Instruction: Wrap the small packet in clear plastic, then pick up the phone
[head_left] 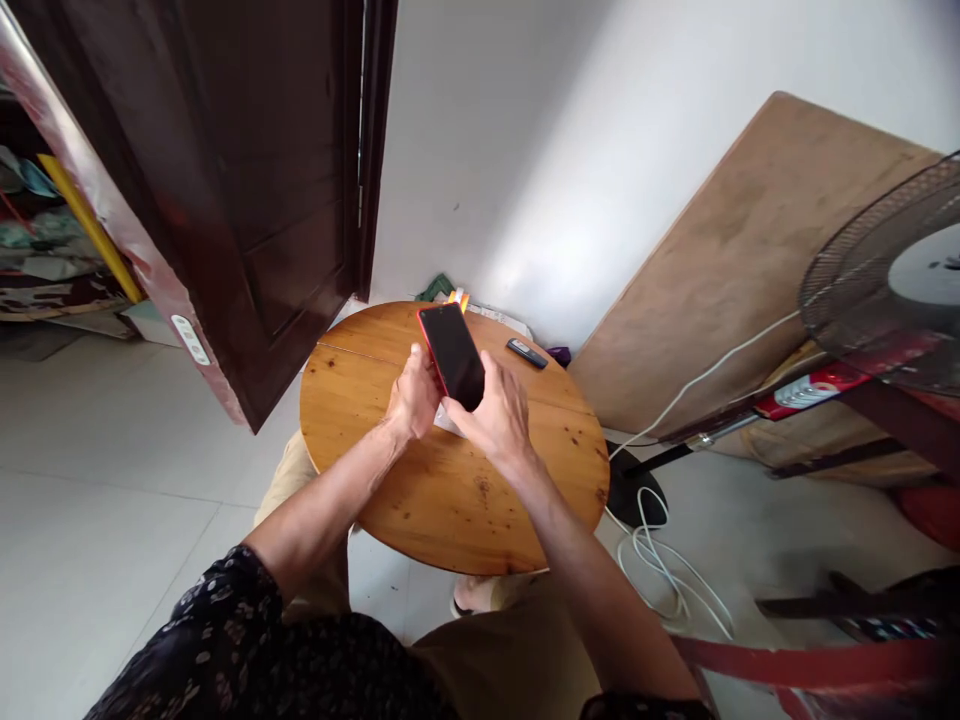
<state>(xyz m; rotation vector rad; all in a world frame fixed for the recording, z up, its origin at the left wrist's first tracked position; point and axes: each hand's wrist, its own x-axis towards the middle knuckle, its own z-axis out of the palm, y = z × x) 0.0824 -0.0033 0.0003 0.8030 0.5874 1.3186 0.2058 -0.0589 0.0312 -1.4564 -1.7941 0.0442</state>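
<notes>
A smartphone (453, 352) with a dark screen and a red edge is held tilted above the round wooden table (465, 500). My left hand (417, 392) grips its left side, with the thumb up along the edge and the fingers partly behind it. My right hand (499, 408) closes around the lower right corner, thumb at the bottom edge. Below the phone, between my hands, a small white item (448, 422) shows in part; I cannot make out what it is.
A dark remote control (526, 353) lies at the table's far right. A dark door (292, 200) stands at the left. To the right are a standing fan (885, 270), a loose white cable (660, 560) on the floor and a leaning board (735, 250).
</notes>
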